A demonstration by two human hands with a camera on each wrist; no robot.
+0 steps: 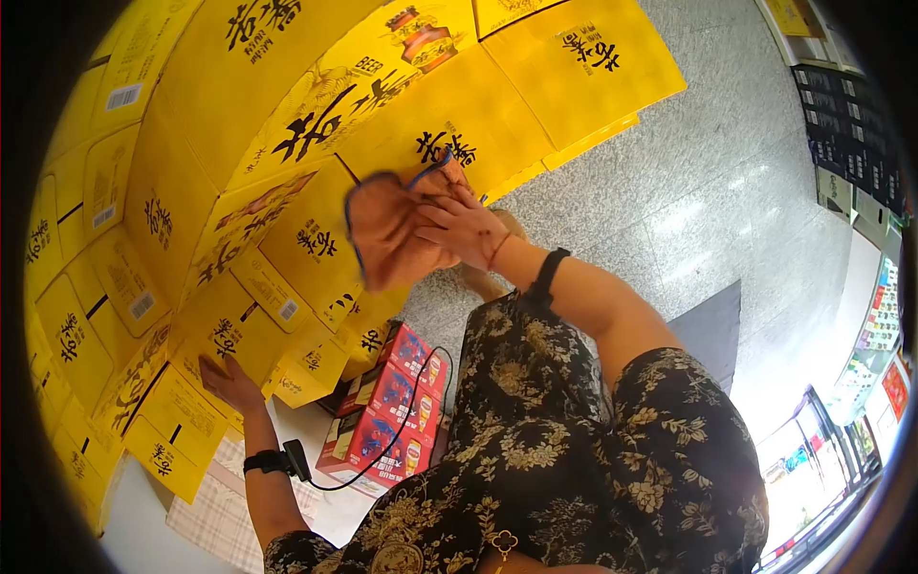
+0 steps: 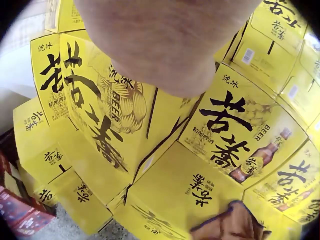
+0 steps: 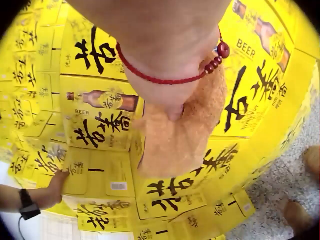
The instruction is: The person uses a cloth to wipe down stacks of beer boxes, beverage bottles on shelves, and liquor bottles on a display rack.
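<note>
My right hand (image 1: 464, 228) lies with its fingers spread and straight on an orange-brown cloth (image 1: 387, 234) with a blue edge. The cloth is bunched against the yellow beer boxes (image 1: 516, 105). In the right wrist view the cloth (image 3: 175, 145) sits under the palm, and the fingertips are hidden. My left hand (image 1: 231, 385) touches a lower yellow box (image 1: 225, 330), fingers extended. From the right wrist, the left hand (image 3: 54, 190) shows at that box's edge. Only the heel of the left hand (image 2: 165, 60) fills the top of the left wrist view.
Yellow beer boxes (image 1: 96, 287) are stacked on the left and at the back. Red boxes (image 1: 392, 411) stand low beside my legs, with a black cable (image 1: 382, 459) running across them. Grey speckled floor (image 1: 660, 163) spreads to the right, with a dark mat (image 1: 708, 335) on it.
</note>
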